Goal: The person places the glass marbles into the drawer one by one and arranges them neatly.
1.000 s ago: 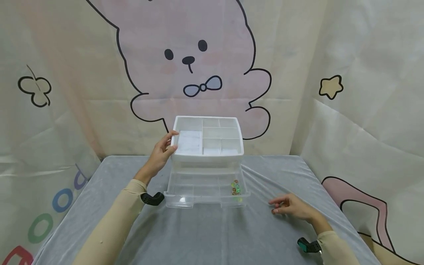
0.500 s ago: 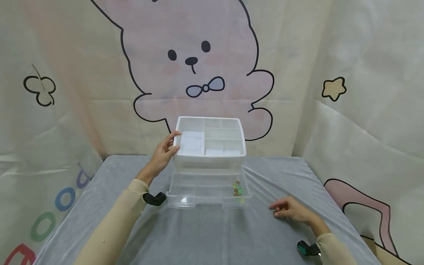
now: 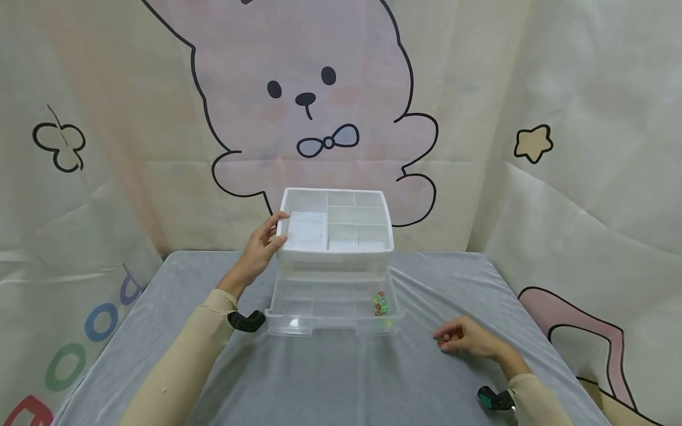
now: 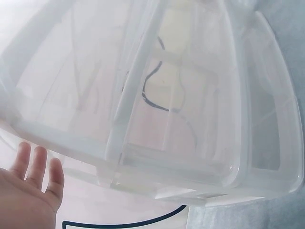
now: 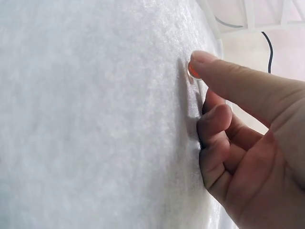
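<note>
Pinching orange bead (image 5: 193, 70) on cloth (image 3: 341, 378), right of drawer (image 3: 333, 310), right hand (image 3: 471, 338) curling. Left hand (image 3: 261, 248), fingers straight, bracing organizer (image 3: 335, 228). Risk: bead slipping, rolling away.

1. A white plastic organiser box (image 3: 335, 228) with a divided top tray stands at the back middle of the grey cloth-covered table (image 3: 330, 378).
2. Its clear plastic drawer (image 3: 333, 307) projects forward — small coloured beads (image 3: 380, 305) lie in its right end.
3. The left hand (image 3: 262, 245) touches the box's left side.
4. The right hand (image 3: 469, 337) rests on the table, right of the drawer — a small orange bead (image 5: 193, 71) under its fingertip.
</note>
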Tool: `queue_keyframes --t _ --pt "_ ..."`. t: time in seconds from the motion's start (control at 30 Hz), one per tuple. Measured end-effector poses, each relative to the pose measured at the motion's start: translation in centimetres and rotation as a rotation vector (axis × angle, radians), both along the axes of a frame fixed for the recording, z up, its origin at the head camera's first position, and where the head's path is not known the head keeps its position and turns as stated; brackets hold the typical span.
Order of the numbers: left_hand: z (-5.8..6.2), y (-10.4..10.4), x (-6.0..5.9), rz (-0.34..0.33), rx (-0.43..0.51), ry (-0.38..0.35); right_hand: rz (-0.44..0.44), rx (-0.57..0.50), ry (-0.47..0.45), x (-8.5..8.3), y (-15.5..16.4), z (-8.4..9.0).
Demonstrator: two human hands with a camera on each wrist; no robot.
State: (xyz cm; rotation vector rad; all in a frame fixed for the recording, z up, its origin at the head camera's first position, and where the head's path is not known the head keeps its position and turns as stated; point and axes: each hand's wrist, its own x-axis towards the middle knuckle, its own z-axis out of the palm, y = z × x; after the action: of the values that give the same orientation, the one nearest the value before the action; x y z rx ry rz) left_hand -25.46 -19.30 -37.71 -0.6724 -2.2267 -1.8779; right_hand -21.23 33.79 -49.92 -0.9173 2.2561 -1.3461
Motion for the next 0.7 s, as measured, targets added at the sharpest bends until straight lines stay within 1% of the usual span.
queue_keyframes --t 0.2,0.33,0.47,0.6,0.7 --pt "-0.1 0.0 0.0 0.005 -0.004 0.002 -0.028 0.031 -0.002 0.0 0.1 -0.3" --pt "-0.1 0.0 0.0 0.005 -0.008 -0.001 -0.046 0.051 0.016 0.0 0.2 -0.1" --pt "0.0 -0.1 -0.1 -0.001 -0.003 0.005 -0.072 0.058 0.040 0.2 0.0 0.5" --pt "0.0 -0.2 -0.2 -0.006 -0.003 0.009 -0.098 0.072 0.041 0.3 -0.1 1.1" --pt "0.0 -0.2 -0.1 -0.009 -0.001 0.011 -0.097 0.076 0.060 0.2 -0.3 1.9"
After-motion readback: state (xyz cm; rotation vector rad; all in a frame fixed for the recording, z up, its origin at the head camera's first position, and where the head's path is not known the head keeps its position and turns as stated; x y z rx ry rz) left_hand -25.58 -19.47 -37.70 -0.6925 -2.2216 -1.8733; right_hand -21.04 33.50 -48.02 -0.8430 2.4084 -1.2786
